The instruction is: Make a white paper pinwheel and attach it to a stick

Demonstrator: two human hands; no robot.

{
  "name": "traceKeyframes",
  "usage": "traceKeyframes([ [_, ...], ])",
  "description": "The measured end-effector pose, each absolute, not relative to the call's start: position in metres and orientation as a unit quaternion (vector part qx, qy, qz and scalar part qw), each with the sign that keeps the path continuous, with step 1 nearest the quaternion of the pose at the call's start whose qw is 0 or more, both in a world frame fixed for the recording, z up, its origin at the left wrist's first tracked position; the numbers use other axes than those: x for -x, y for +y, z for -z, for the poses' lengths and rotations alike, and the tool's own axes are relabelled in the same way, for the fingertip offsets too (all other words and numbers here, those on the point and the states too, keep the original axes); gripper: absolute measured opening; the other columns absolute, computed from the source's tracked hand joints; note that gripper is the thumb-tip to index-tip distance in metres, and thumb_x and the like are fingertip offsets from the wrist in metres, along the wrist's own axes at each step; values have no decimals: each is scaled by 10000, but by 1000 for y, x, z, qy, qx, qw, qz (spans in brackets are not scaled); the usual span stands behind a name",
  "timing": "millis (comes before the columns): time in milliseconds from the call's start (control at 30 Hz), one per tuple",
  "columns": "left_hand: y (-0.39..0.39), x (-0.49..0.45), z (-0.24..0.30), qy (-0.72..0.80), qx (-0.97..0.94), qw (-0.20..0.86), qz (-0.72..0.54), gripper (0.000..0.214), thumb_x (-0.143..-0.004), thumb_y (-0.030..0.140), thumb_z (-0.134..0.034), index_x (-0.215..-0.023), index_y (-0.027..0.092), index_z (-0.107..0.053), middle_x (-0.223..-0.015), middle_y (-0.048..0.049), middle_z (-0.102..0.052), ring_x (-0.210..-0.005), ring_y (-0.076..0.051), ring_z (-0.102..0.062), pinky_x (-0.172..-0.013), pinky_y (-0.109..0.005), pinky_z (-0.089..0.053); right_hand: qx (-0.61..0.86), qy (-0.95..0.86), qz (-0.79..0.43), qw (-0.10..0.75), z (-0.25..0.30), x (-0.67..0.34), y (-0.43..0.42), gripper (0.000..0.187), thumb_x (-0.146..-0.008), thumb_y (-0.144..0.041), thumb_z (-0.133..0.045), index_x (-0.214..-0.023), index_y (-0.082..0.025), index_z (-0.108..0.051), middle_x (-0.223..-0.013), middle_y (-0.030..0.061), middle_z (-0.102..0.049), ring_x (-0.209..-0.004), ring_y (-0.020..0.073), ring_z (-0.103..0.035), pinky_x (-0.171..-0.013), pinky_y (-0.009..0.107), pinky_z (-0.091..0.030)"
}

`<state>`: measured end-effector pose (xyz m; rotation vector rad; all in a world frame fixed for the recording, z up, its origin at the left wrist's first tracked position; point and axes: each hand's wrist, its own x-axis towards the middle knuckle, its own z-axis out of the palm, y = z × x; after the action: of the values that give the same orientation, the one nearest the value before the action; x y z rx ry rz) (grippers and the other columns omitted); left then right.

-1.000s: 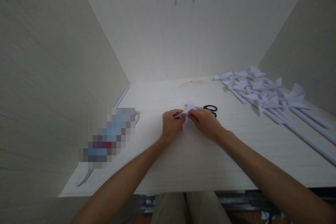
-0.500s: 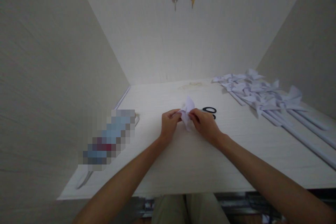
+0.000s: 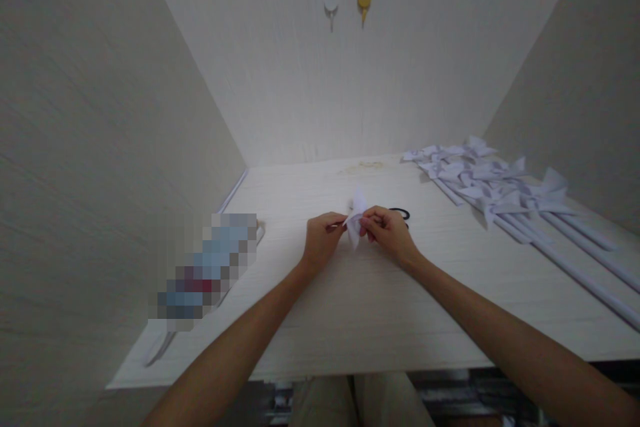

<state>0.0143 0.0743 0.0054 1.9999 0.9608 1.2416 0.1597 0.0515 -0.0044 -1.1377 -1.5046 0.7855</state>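
A small folded piece of white paper (image 3: 355,218) is pinched between both of my hands just above the middle of the pale wooden table (image 3: 360,307). My left hand (image 3: 321,241) grips its left side with thumb and fingers. On the paper's right side my right hand (image 3: 389,233) holds it the same way. Black scissors (image 3: 400,214) lie on the table right behind my right hand, mostly hidden by it.
A heap of finished white paper pinwheels on long white sticks (image 3: 505,190) covers the table's right side. A blurred-out object (image 3: 207,267) lies at the left, with white sticks along the left wall. Two hooks (image 3: 347,0) hang on the back wall.
The paper has been turned and lifted a little between my fingers; it now stands more upright. Both hands stayed in nearly the same spot.
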Motion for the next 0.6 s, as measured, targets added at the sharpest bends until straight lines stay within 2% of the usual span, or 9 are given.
traceKeyframes([
  [167,76,-12,-3,355,-801,206,-436,136,-697,120,-513,-603,128,-610,-567,-3,-582,-529,-88,-506,-481,-177,-386,497,-640,-305,500,0,-159,48,129,-738,-212,-460,-635,-149,-505,-474,-27,-520,-379,65,-413,-389,173,-306],
  [333,77,-10,0,317,-835,162,-420,148,-724,143,-499,-608,133,-592,-599,-7,-586,-550,-89,-505,-517,-188,-385,527,-681,-205,465,-6,-158,44,146,-714,-169,-488,-571,-153,-510,-432,-41,-497,-387,65,-409,-431,180,-303],
  [600,78,-8,3,280,-855,150,-410,134,-736,140,-490,-651,148,-593,-660,-16,-604,-593,-102,-522,-564,-207,-397,525,-721,-137,431,-4,-160,45,124,-699,-136,-501,-581,-147,-535,-467,-25,-528,-427,77,-443,-460,186,-300],
])
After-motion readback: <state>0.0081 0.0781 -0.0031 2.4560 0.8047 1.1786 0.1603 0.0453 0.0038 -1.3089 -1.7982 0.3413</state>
